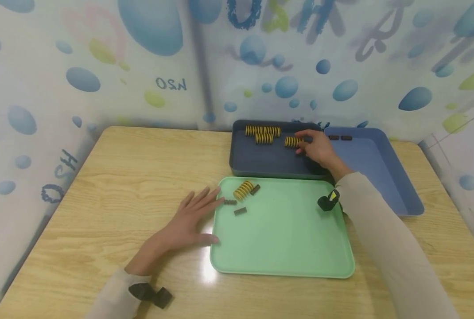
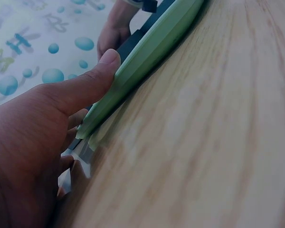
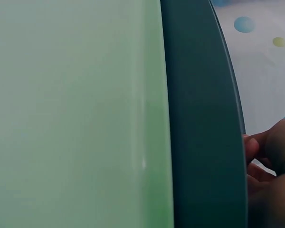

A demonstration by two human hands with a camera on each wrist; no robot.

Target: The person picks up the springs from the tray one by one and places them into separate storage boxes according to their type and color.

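We see a pale wood-grain bench (image 1: 113,177) filling the lower part of the head view, closed in on all sides by a white curtain (image 1: 101,57) printed with blue and green bubbles and blurred lettering.

At the centre of the frame lies a mint green tray (image 1: 285,230). Just above it, edge to edge, sits a dark grey tray (image 1: 257,161), and to the right of that a lighter blue tray (image 1: 380,168) holding two small dark springs (image 1: 339,138) along its far wall.

Our right hand (image 1: 316,148) reaches over the green tray into the dark grey tray, its fingertips pinching a yellow spring (image 1: 291,141). Left of it in the same tray lie more yellow springs (image 1: 263,134) in two short rows. The right forearm crosses the green tray's right edge and hides the corner where the trays meet; a black band with a camera (image 1: 328,201) sits at the wrist.

Our left hand (image 1: 189,219) rests flat on the bench, fingers spread and holding nothing; in the left wrist view the thumb (image 2: 92,83) presses the green tray's rim. Near those fingertips, in the green tray's upper left corner, lie another yellow spring (image 1: 242,189) and three small dark springs (image 1: 240,211).
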